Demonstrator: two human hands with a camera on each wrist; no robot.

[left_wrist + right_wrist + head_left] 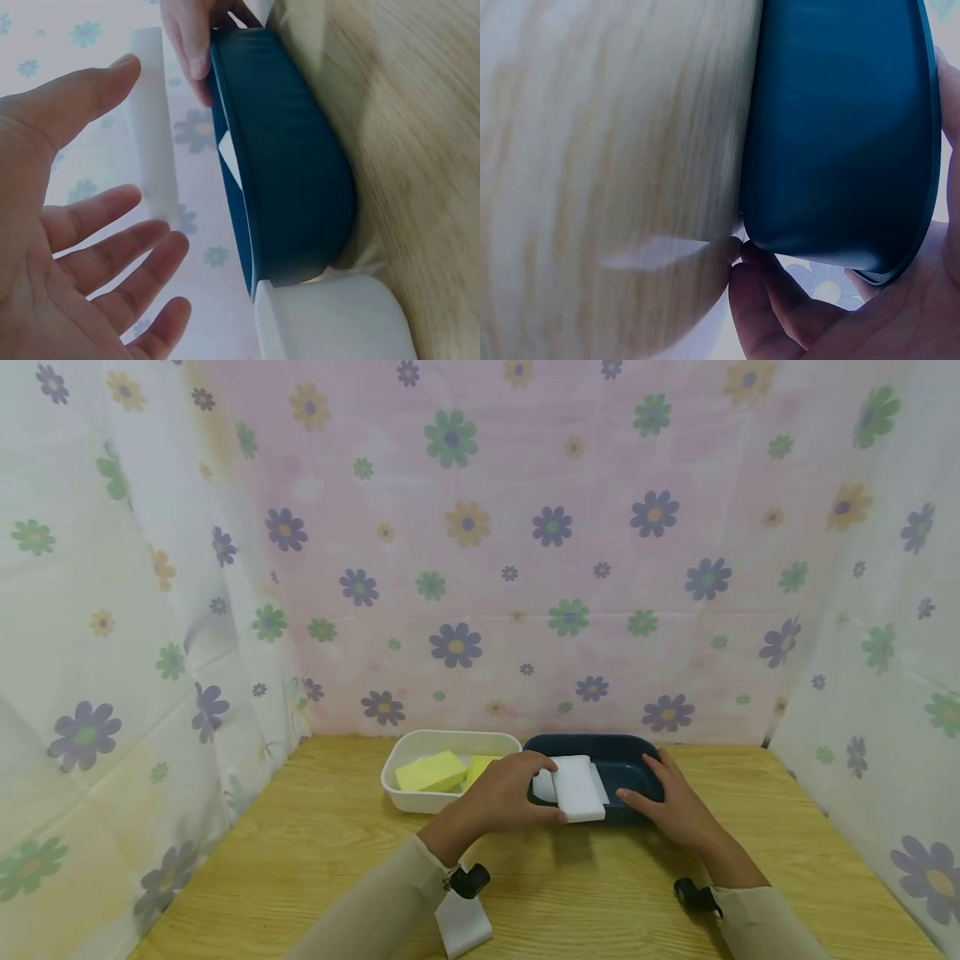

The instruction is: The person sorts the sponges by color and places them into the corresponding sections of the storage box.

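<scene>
My left hand (pixel 517 789) pinches a white rectangular block (pixel 578 788) between thumb and fingertips, holding it above the front rim of a dark blue bin (pixel 633 814). In the left wrist view the white block (pixel 152 124) appears edge-on, apart from the dark blue bin (pixel 292 161). Inside that bin lie other white pieces (pixel 543 785), partly hidden by the held block. My right hand (pixel 678 806) grips the bin's right end, thumb at the front rim and fingers around the outside. The right wrist view shows its fingers (pixel 761 307) beside the bin's bottom corner.
A white bin (pixel 400 800) holding yellow blocks (pixel 431 772) stands against the blue bin's left side. Another white block (pixel 462 925) lies on the wooden table (pixel 300 852), partly under my left forearm. Flowered cloth (pixel 510 543) hangs behind and at both sides.
</scene>
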